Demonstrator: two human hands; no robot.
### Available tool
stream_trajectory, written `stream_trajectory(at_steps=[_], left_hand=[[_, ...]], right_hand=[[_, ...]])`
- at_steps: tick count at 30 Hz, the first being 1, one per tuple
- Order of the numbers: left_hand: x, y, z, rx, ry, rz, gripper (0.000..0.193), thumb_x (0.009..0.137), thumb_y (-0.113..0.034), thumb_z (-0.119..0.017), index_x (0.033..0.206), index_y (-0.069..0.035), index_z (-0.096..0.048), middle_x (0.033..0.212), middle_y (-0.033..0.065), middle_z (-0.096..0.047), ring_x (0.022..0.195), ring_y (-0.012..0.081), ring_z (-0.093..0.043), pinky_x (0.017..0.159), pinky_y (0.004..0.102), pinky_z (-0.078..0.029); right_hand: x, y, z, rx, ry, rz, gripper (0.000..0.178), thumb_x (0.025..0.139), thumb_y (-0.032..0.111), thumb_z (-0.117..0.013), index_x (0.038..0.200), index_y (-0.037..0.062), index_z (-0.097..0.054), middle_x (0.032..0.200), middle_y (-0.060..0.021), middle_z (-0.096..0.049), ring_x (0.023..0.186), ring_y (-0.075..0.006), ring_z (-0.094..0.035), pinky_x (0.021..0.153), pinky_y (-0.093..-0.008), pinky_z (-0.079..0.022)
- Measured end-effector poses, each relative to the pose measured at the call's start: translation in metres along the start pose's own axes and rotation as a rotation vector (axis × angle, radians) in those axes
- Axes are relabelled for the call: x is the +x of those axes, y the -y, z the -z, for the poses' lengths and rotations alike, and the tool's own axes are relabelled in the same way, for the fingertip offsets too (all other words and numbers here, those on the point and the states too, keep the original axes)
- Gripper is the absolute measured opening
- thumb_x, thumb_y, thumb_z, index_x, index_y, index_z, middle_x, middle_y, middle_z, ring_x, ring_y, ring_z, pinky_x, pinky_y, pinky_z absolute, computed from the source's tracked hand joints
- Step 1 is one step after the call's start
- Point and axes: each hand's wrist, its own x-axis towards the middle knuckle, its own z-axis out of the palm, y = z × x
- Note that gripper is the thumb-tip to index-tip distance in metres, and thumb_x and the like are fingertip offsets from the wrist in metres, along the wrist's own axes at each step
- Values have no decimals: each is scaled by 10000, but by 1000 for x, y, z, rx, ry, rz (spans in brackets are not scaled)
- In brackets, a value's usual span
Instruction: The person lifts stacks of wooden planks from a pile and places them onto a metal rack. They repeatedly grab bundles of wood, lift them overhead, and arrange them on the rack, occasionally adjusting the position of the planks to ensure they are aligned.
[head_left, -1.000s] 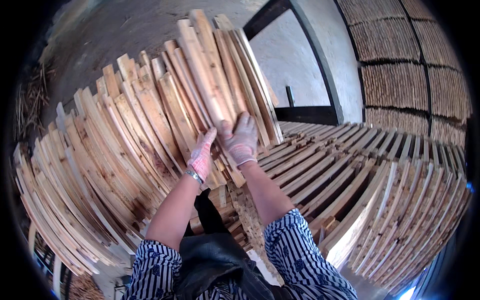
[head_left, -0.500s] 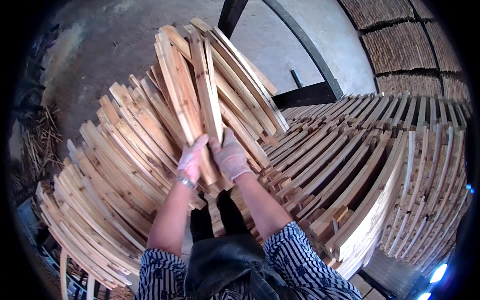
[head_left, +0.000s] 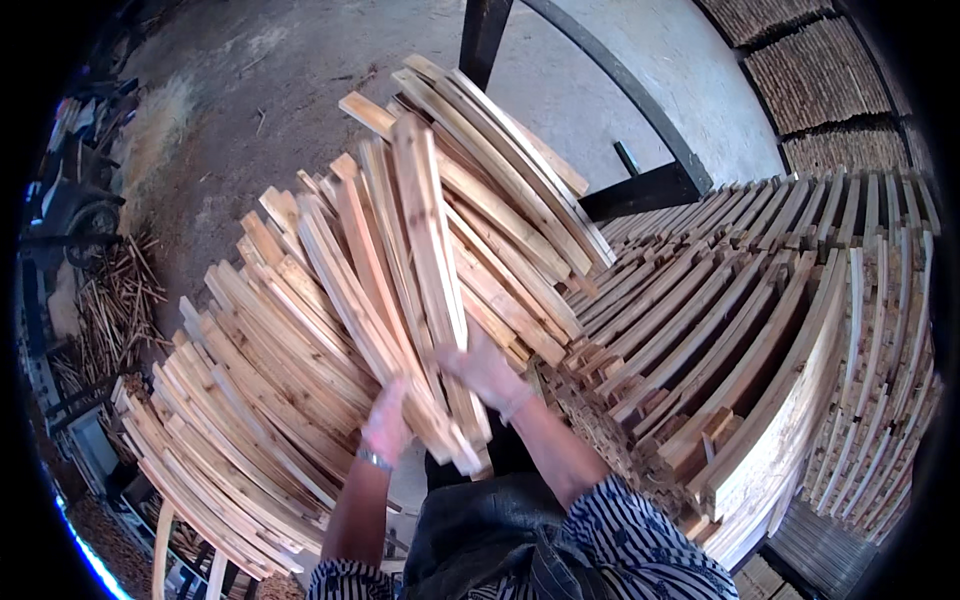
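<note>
A bundle of curved pale wooden slats (head_left: 415, 270) is lifted off the pile, pointing away from me. My left hand (head_left: 385, 425), in a thin pinkish glove with a bracelet at the wrist, holds the bundle's near end from below on its left side. My right hand (head_left: 487, 372), gloved the same, grips the same end from the right. The near ends of the slats stick out between my two hands. Below and to the left lies the big fan-shaped pile of the same slats (head_left: 235, 400).
Neat rows of stacked curved slats (head_left: 760, 330) fill the right side. A dark steel frame (head_left: 640, 190) stands behind them on the concrete floor (head_left: 300, 90). Scrap sticks (head_left: 115, 300) lie at the left. More stacks (head_left: 830, 70) line the back wall.
Both hands have closed on a bundle of slats and lifted its near end up off the pile toward me; the view has swung left and down.
</note>
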Motion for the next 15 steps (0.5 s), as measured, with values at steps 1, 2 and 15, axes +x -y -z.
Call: stream_trajectory(at_steps=[1,2,15], left_hand=[[-18,17,24,99,93,-7,473,954,-312,-643,1343,-53,-569,1254,100,-633,1127,235,-624,961,430,-535],[-35,35,46,199,193,-21,432,963,-264,-625,1323,-29,-582,1249,103,-640,1134,223,-622,955,403,-539],[-27,72,66,238,288,-64,601,959,-368,-633,1423,-14,-487,1288,135,-633,1201,266,-601,1055,377,-470]], right_hand=[[-21,-10,-4,-166,-13,-49,737,840,339,-794,1403,12,-449,1158,-159,-672,1058,-248,-635,970,-371,-513],[-46,-13,-8,-191,52,49,886,829,383,-810,1486,14,-344,1193,-172,-655,1106,-267,-625,1008,-396,-499],[-115,-76,-16,498,265,-151,851,929,457,-682,1573,87,-265,1428,-116,-497,1270,-191,-495,1054,-334,-429]])
